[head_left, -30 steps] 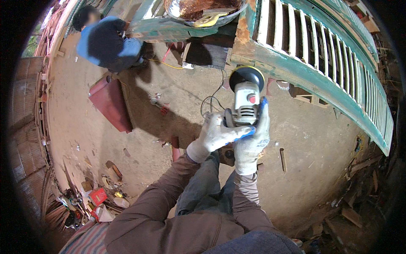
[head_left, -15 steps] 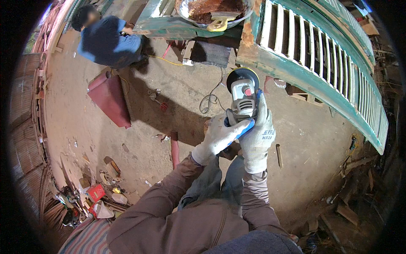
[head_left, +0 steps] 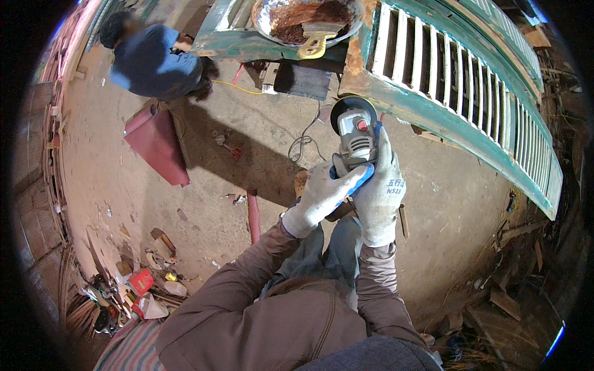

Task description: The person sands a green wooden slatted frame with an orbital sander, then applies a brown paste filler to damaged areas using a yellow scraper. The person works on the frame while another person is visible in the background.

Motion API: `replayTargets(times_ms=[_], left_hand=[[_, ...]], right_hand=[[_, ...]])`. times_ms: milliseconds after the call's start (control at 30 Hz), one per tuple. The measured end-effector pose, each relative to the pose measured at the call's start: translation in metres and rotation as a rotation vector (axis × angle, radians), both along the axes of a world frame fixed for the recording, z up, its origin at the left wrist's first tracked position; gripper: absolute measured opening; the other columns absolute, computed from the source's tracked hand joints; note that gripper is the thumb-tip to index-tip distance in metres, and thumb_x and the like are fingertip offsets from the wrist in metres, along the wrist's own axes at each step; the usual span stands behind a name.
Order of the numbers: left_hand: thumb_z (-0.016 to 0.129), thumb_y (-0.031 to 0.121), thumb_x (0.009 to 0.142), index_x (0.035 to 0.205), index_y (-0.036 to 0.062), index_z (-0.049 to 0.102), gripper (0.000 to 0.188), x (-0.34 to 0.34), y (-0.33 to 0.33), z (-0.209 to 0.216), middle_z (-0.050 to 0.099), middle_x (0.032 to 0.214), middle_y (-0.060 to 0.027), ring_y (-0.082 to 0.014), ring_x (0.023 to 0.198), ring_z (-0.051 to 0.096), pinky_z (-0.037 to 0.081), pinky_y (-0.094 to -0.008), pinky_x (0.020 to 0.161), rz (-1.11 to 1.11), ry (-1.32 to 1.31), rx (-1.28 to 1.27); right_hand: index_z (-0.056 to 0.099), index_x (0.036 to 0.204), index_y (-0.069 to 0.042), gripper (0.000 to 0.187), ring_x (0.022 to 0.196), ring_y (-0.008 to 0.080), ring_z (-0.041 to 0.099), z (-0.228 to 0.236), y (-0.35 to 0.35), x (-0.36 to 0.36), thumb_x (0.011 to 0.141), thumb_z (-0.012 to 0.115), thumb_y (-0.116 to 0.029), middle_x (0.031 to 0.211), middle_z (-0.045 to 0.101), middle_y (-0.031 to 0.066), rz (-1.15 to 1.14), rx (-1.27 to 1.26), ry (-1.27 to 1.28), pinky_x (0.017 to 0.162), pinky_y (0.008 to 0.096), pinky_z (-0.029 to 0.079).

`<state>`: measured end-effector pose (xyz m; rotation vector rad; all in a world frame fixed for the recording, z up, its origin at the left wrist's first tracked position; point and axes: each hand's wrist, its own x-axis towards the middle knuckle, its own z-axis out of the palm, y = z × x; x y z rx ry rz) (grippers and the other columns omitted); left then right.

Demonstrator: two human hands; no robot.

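Grey angle grinder (head_left: 354, 137) sits clasped in both gloved hands, left hand (head_left: 322, 196) and right hand (head_left: 380, 188), fingers wrapped tight. Just beyond the fingers, the green louvred shutter (head_left: 458, 93) looks largely unsanded, paint and rust remaining.

Dusty concrete floor (head_left: 204, 154) strewn with scraps; green louvred shutter (head_left: 470, 93) upper right; red metal sheet (head_left: 158, 145) lying left.

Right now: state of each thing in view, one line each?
angle grinder: gripped in both hands, disc end near the shutter.
left hand: gloved, on the grinder body.
right hand: gloved, wrapped around the grinder.
green louvred shutter: lying flat, paint worn.
metal pan: rusty.
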<state>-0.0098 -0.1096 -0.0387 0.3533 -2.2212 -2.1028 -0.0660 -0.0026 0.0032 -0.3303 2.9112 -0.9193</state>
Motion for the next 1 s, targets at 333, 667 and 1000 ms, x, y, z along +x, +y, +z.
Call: replayTargets(times_ms=[333,667,1000], left_hand=[[0.072,0.02,0.093,0.11,-0.0018,0.072,0.027,-0.009,-0.003,0.021,0.074,0.087,-0.0093,-0.0114,0.076,0.07,0.054,-0.028,0.067,-0.084,-0.313,0.122],[0.077,0.036,0.089,0.093,-0.0016,0.07,0.038,-0.014,0.007,0.021,0.07,0.08,-0.0074,-0.0124,0.071,0.064,0.049,-0.0311,0.063,-0.005,-0.459,0.112],[0.083,0.018,0.084,0.137,0.0008,0.047,0.067,0.055,-0.008,-0.012,0.059,0.126,-0.0114,-0.0169,0.109,0.059,0.05,-0.0338,0.091,-0.136,0.019,-0.003]], right_hand=[[0.049,0.146,-0.006,0.078,0.106,0.0385,0.069,-0.002,0.005,-0.002,0.079,0.082,-0.029,0.123,0.066,0.0215,-0.018,-0.012,-0.009,0.085,0.0425,0.057],[0.044,0.15,-0.011,0.082,0.086,0.0379,0.07,-0.001,0.013,-0.003,0.08,0.079,-0.036,0.103,0.065,0.0214,-0.008,0.046,0.048,0.068,0.0447,0.056],[0.043,0.142,0.001,0.084,0.114,0.0211,0.059,-0.042,0.001,0.039,0.075,0.09,-0.016,0.129,0.058,0.0164,-0.349,-0.951,-0.189,0.097,0.0344,0.05]])
